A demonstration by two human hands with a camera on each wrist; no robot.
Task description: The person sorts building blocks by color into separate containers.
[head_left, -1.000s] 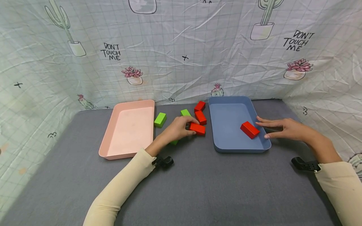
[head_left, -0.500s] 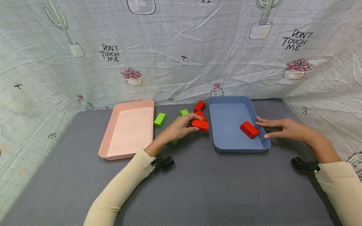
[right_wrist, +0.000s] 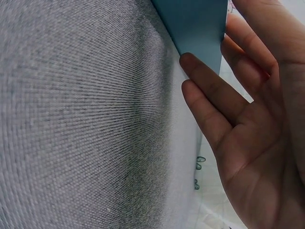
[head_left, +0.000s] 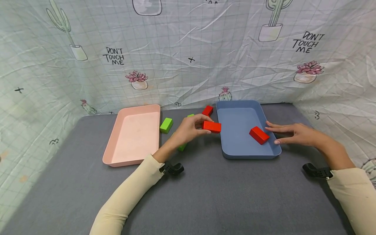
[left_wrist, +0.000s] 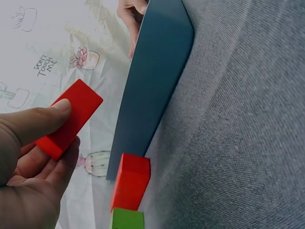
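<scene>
My left hand (head_left: pixel 189 129) pinches a red block (head_left: pixel 212 127) between thumb and fingers, raised off the table beside the blue tray's left rim. In the left wrist view the thumb lies on the held block's face. One red block (head_left: pixel 258 135) lies inside the blue tray (head_left: pixel 238 143). My right hand (head_left: pixel 296 133) is at that tray's right rim, its fingers extended and touching it. Behind the left hand stands another red block (head_left: pixel 208 110). Green blocks lie around that hand: one (head_left: pixel 166 125) near the pink tray, one (head_left: pixel 182 147) partly hidden by the wrist.
A pink tray (head_left: pixel 132 135) stands on the left of the grey table (head_left: pixel 220 192), with no blocks in it. A printed cloth (head_left: pixel 176 39) hangs behind and at both sides. Another green block (head_left: pixel 190 115) peeks out behind the left hand.
My left hand has lifted the red block and carried it a little right and away from me, to the blue tray's left rim. The right hand has stayed in place.
</scene>
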